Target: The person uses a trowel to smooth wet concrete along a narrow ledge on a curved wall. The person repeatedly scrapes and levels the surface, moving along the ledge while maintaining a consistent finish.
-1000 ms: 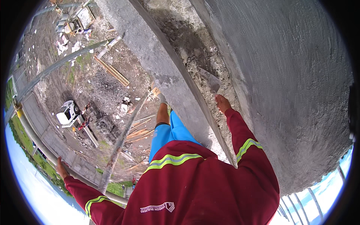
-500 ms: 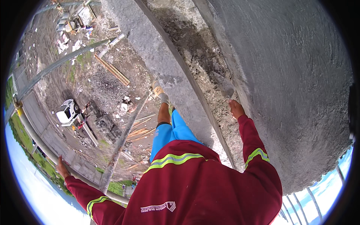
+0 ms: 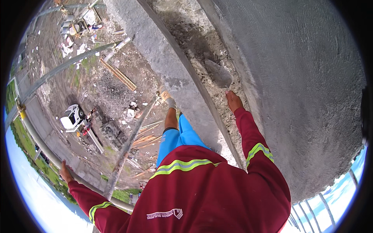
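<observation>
By the right hand [image 3: 234, 101], a grey, flat-bladed metal trowel [image 3: 218, 73] is grasped, its blade set at rough grey mortar [image 3: 200, 46] in a long concrete channel [image 3: 182, 58]. Rightward, the broad grey plastered wall [image 3: 303, 97] seems mostly smoothed; the mortar seems left unlevelled. Far left, the left hand [image 3: 66, 173] is placed at a grey metal pipe [image 3: 42, 149]; its grip cannot be told.

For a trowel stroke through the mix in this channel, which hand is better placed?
Probably the right hand: it holds the trowel, whose blade is at the rough mix in the channel. The left hand is at a metal pipe, well away from the channel.
</observation>
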`<state>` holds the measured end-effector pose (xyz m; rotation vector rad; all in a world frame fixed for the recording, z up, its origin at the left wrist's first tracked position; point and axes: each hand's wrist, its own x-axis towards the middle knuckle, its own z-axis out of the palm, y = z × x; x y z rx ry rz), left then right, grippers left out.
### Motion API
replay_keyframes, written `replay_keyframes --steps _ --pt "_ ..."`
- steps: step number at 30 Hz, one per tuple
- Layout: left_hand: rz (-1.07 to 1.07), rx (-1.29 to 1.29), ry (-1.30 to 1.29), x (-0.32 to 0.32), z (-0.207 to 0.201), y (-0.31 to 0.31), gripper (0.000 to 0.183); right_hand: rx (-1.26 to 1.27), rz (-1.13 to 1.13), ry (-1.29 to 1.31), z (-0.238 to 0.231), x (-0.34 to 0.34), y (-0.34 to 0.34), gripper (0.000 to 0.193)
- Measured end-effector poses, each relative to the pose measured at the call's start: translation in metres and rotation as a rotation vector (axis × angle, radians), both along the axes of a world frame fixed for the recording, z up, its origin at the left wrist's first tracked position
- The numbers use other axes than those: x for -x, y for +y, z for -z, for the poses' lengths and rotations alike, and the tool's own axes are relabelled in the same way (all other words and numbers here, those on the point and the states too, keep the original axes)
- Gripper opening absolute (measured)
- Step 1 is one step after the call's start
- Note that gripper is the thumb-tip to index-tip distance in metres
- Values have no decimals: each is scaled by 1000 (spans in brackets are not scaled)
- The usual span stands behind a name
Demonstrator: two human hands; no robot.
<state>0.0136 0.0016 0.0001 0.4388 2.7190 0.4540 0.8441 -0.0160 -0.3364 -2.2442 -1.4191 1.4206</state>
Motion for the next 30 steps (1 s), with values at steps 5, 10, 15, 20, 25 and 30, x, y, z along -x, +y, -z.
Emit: replay_keyframes --steps 5,10,15,20,25,30 --pt "11 0 -8 5 3 -1 37 217 -45 -132 -2 21 -21 44" --pt "16 -8 17 8 3 0 37 119 -21 -24 48 57 26 50" --pt "40 45 20 8 1 -3 39 253 -69 189 46 39 58 55" --pt "30 2 11 7 2 -3 37 395 193 216 33 65 78 52" --pt "39 0 16 8 2 -3 35 184 240 167 39 90 88 50" --pt "63 16 56 8 3 -4 34 7 147 -70 41 16 70 48"
